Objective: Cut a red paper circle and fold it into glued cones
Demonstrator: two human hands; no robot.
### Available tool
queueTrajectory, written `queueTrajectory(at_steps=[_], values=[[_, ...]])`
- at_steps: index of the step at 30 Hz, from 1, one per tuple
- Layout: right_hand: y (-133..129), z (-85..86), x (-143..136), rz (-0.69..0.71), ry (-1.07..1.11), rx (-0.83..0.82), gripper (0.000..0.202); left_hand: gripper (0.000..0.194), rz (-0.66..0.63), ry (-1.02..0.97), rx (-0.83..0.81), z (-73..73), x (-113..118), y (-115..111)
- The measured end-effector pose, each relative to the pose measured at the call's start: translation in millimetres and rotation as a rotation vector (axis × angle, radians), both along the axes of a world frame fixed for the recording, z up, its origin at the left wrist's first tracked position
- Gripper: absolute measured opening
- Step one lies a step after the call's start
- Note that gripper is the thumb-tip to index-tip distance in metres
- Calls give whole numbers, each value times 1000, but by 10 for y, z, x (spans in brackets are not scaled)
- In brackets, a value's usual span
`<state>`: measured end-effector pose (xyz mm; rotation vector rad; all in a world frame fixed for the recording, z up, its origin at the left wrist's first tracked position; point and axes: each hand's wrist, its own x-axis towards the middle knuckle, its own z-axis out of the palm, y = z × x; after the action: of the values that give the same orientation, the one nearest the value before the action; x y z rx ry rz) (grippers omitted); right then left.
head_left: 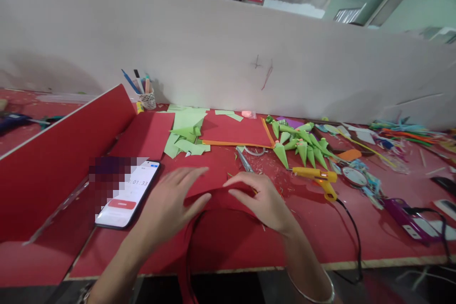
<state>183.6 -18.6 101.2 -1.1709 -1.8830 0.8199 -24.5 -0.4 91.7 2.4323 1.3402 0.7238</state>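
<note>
A red sheet [210, 171] lies on the red table in front of me, its near edge slightly raised between my hands. My left hand [178, 197] is over the left side of this sheet, fingers apart, with thumb and fingers spread. On the right, my right hand [258, 197] hovers by the sheet's other side, thumb and fingers apart. Neither hand visibly grips anything. A dark-edged red strip curves below the hands toward the table's front edge. Scissors [244, 160] rest just beyond my right hand. Left of my left hand lies a phone [124, 199] showing a timer.
A yellow glue gun [317, 175] with a black cord lies at right, near green paper cones [302, 145]. Purple power strip [409, 223] far right. Red board [53, 166] stands at left, pen cup [147, 99] behind. Green paper scraps [185, 126] and a white partition [213, 52] lie beyond.
</note>
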Motion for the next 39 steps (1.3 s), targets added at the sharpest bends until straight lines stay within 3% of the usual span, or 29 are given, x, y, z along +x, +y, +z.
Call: queueTrajectory(at_steps=[2, 4, 10, 16, 25, 31, 39], values=[[26, 50, -78, 63, -12, 17, 16, 30, -72, 72, -213, 39, 75, -4], [60, 46, -119, 30, -11, 18, 16, 29, -80, 99, -312, 35, 118, -2], [128, -90, -40, -225, -76, -30, 17, 31, 9, -85, -373, 4, 94, 54], [144, -83, 78, -288, -101, 49, 16, 32, 43, -247, -380, -5, 95, 126], [130, -50, 102, -260, -18, 73, 15, 28, 72, -509, -592, -46, 134, 58], [108, 9, 92, -206, 6, 82, 30, 33, 218, -458, -451, -32, 175, 54], [86, 50, 145, -125, -51, 166, 31, 33, 91, -382, -445, 4, 135, 107]])
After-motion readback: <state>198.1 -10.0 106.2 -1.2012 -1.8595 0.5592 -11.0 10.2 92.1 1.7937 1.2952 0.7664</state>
